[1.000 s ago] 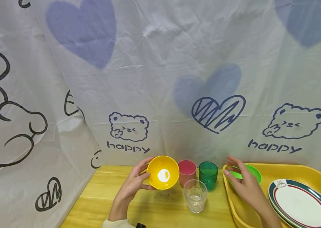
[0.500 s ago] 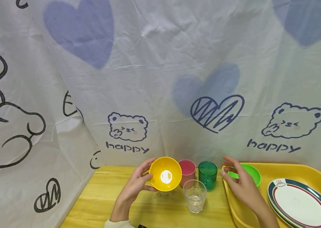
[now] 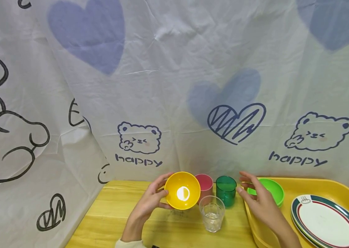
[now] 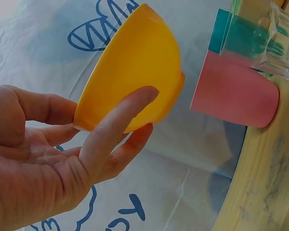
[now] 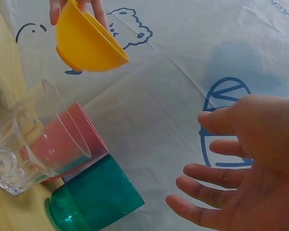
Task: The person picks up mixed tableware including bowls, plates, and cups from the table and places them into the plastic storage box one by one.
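Head view: the left hand [image 3: 148, 201] grips the yellow bowl [image 3: 182, 190] by its side, fingers clamped on rim and outer wall, and holds it above the desk [image 3: 100, 220], left of the pink cup [image 3: 206, 184]. Left wrist view shows a gap between bowl and cup. The bowl is probably light, stiff plastic — hard to break, though the glossy wall may slip — so rim and outer wall together seem the best hold. Its mouth tilts up towards the head camera, base facing away and down; being round, it has no long axis, only that tilted centre line. The right hand [image 3: 261, 203] holds nothing, fingers apart, near the green cup [image 3: 225, 193] and the green bowl [image 3: 273, 189] in the tray [image 3: 310, 186]. A clear glass [image 3: 212, 215] stands in front of the cups; plates [image 3: 324, 220] lie in the tray.
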`<action>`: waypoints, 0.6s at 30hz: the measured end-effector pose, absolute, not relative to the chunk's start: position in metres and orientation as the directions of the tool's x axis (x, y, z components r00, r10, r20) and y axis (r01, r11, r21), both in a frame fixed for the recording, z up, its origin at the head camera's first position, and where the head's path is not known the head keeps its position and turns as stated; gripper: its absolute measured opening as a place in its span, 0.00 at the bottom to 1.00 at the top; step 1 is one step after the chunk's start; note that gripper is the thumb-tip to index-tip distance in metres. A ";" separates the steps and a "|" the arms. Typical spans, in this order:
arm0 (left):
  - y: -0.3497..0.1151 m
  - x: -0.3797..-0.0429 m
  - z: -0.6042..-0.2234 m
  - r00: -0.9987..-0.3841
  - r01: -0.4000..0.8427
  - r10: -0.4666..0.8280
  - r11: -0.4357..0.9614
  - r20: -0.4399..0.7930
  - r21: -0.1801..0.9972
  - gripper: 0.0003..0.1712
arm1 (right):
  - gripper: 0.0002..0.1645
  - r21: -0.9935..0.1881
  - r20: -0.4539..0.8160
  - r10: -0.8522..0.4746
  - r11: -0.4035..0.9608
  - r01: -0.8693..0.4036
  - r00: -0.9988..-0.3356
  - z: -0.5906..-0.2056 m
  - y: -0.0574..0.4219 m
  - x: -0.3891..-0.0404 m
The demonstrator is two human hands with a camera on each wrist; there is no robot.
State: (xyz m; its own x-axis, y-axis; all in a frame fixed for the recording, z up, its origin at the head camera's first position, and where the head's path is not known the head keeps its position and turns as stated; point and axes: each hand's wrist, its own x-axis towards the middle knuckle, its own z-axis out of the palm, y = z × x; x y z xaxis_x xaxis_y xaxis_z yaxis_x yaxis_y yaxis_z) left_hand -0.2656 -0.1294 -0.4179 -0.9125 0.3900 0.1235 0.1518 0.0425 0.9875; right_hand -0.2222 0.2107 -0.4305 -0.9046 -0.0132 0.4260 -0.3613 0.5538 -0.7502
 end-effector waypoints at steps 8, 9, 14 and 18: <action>-0.125 -0.266 -0.419 -0.905 0.146 0.407 0.034 0.119 0.989 0.32 | 0.32 -0.768 0.393 -0.019 0.544 -0.339 -0.919 -0.432 0.206 -0.223; -0.124 -0.266 -0.419 -0.905 0.145 0.409 0.034 0.118 0.989 0.31 | 0.31 -0.768 0.394 -0.021 0.542 -0.342 -0.919 -0.432 0.206 -0.223; -0.121 -0.265 -0.420 -0.903 0.143 0.415 0.040 0.114 0.989 0.31 | 0.31 -0.769 0.391 -0.036 0.537 -0.348 -0.920 -0.433 0.203 -0.225; -0.119 -0.265 -0.420 -0.902 0.139 0.417 0.039 0.111 0.989 0.31 | 0.31 -0.766 0.399 -0.046 0.532 -0.360 -0.916 -0.434 0.201 -0.225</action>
State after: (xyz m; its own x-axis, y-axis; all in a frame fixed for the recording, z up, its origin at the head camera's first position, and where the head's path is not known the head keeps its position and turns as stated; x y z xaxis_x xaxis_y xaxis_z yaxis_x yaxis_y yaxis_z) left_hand -0.2646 -0.1192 -0.4201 -0.9022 0.4168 0.1107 0.1394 0.0391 0.9895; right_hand -0.2253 0.2014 -0.4336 -0.9157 -0.0455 0.3992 -0.3604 0.5323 -0.7660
